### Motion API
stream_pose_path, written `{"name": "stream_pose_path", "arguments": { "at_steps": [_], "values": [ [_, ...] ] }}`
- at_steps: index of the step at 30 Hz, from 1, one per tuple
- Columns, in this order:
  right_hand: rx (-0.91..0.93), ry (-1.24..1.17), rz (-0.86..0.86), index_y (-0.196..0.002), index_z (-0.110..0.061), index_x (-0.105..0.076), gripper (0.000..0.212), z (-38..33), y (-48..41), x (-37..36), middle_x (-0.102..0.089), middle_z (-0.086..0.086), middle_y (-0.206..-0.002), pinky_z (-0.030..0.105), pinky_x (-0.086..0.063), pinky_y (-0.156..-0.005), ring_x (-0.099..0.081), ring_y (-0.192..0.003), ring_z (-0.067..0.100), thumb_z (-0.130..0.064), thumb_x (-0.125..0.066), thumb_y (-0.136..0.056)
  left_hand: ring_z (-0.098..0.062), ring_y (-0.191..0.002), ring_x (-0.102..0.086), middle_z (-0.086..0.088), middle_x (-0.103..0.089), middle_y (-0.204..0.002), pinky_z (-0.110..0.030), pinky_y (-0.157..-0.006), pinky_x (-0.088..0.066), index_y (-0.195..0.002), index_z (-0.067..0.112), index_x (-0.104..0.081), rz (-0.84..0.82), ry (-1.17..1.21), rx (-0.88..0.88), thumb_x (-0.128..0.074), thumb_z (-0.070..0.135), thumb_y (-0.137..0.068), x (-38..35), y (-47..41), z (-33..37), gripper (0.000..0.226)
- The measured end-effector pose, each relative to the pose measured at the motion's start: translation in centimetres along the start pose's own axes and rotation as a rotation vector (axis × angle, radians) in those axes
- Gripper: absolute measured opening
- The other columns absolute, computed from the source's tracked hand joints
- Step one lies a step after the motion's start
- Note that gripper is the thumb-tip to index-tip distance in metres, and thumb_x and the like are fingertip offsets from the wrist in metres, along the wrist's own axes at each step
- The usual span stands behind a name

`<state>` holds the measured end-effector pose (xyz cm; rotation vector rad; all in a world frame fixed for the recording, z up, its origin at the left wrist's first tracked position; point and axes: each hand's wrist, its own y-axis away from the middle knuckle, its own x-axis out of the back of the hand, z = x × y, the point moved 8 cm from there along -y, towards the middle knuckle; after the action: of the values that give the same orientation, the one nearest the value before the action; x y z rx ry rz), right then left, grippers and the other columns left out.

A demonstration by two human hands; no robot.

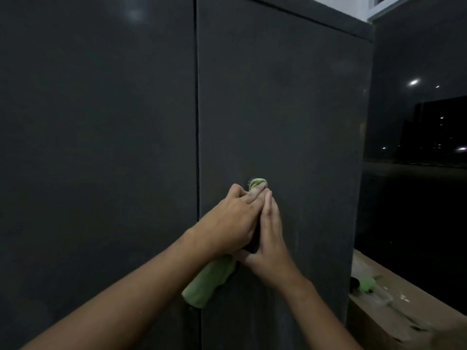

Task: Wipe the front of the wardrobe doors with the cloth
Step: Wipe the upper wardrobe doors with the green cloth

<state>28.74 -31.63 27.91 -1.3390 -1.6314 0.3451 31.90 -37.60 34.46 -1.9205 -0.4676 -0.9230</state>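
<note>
Two dark grey wardrobe doors fill the view, the left door (96, 147) and the right door (278, 109), with a thin vertical gap between them. A green cloth (209, 281) is rolled long and pressed against the right door. Its top end pokes out above my fingers, and its lower end hangs below my hands near the gap. My left hand (232, 218) lies over the cloth. My right hand (270, 231) presses against it from the right, fingers pointing up. Both hands hold the cloth together.
A dark window (417, 147) with light reflections stands to the right of the wardrobe. Below it runs a brown sill (394, 311) with a small green object (366, 284) and some white specks on it.
</note>
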Motion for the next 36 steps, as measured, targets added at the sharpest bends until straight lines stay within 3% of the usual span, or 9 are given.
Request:
{"name": "stream_pose_path", "arguments": {
  "at_steps": [2,5,7,11,17,23,26,30,36],
  "values": [
    [0.04,0.038,0.129,-0.151,-0.032,0.024,0.113,-0.4,-0.7,-1.1,0.025,-0.012,-0.161,0.033,-0.002,-0.123,0.022,-0.148,0.005,-0.037,-0.07,-0.088,-0.017,-0.128,-0.035,-0.003,-0.019,-0.163,-0.014,-0.105,-0.019,-0.157,0.015,-0.016,-0.092,0.223,0.08,-0.04,0.018,-0.101,0.7,0.9,-0.2,0.061],
    [0.093,0.056,0.366,-0.157,-0.024,0.002,0.081,-0.2,-0.4,-2.6,0.002,-0.001,-0.166,0.05,-0.015,-0.123,0.006,-0.153,0.02,-0.036,-0.051,-0.098,-0.012,-0.112,-0.056,-0.002,-0.058,-0.131,-0.024,-0.099,-0.046,-0.153,0.028,-0.023,-0.083,0.479,0.155,-0.05,0.012,-0.094,2.3,3.0,-0.9,0.067],
    [0.143,0.088,0.457,-0.157,-0.025,-0.01,0.061,0.0,0.6,-4.3,-0.013,0.001,-0.164,0.056,-0.021,-0.119,-0.007,-0.153,0.023,-0.032,-0.038,-0.104,-0.007,-0.098,-0.064,0.005,-0.069,-0.113,-0.027,-0.092,-0.051,-0.148,0.039,-0.029,0.012,0.337,0.185,-0.053,0.016,-0.091,4.0,4.9,-2.0,0.066],
    [0.432,0.31,0.407,-0.153,-0.027,-0.03,0.054,-1.4,4.1,-9.2,-0.026,-0.007,-0.161,0.055,-0.026,-0.114,-0.026,-0.149,0.022,-0.022,-0.044,-0.101,0.007,-0.083,-0.061,0.016,-0.073,-0.089,-0.044,-0.112,-0.032,-0.116,0.034,-0.062,0.194,0.098,0.242,-0.04,0.033,-0.084,6.9,7.8,-3.8,0.039],
    [0.661,0.655,0.484,-0.131,-0.041,-0.058,0.03,-2.4,4.6,-7.8,-0.05,-0.021,-0.143,0.041,-0.033,-0.09,-0.049,-0.123,0.009,-0.032,-0.052,-0.103,-0.014,-0.106,-0.069,0.008,-0.073,-0.104,-0.069,-0.115,0.003,-0.131,0.023,-0.055,0.159,-0.093,0.258,-0.031,0.031,-0.082,7.5,9.8,-4.3,0.056],
    [0.195,0.389,0.699,-0.137,-0.032,-0.054,0.04,2.1,-2.7,1.4,-0.051,-0.008,-0.146,0.047,-0.041,-0.095,-0.056,-0.111,0.028,-0.025,-0.049,-0.098,-0.023,-0.132,-0.053,0.003,-0.067,-0.125,-0.079,-0.107,0.0,-0.144,0.018,-0.043,0.124,-0.116,0.249,-0.024,0.029,-0.086,5.1,10.3,-3.3,0.062],
    [0.109,0.268,0.785,-0.136,-0.024,-0.057,0.039,3.1,-5.3,5.8,-0.053,-0.003,-0.143,0.028,-0.033,-0.104,-0.05,-0.115,0.027,-0.021,-0.051,-0.098,-0.029,-0.14,-0.042,-0.009,-0.051,-0.145,-0.078,-0.108,0.005,-0.149,0.021,-0.032,0.113,-0.118,0.268,-0.01,0.036,-0.098,4.4,9.8,-3.0,0.058],
    [0.126,0.193,0.806,-0.131,-0.014,-0.06,0.036,3.1,-5.0,5.8,-0.056,0.004,-0.138,0.014,-0.024,-0.104,-0.05,-0.12,0.022,-0.008,-0.056,-0.096,-0.034,-0.142,-0.03,-0.015,-0.038,-0.142,-0.076,-0.11,0.001,-0.144,0.027,-0.036,0.165,-0.173,0.262,-0.06,0.014,-0.077,3.8,8.5,-3.4,0.072],
    [0.49,0.293,0.459,-0.125,-0.01,-0.065,0.041,4.3,2.5,-1.9,-0.057,0.007,-0.137,0.032,-0.034,-0.099,-0.053,-0.129,0.015,-0.003,-0.048,-0.088,-0.034,-0.14,-0.032,-0.011,-0.043,-0.132,-0.073,-0.112,-0.001,-0.13,0.025,-0.055,0.221,-0.185,0.306,-0.068,0.014,-0.07,4.1,6.3,-3.7,0.062]
  ]
}}
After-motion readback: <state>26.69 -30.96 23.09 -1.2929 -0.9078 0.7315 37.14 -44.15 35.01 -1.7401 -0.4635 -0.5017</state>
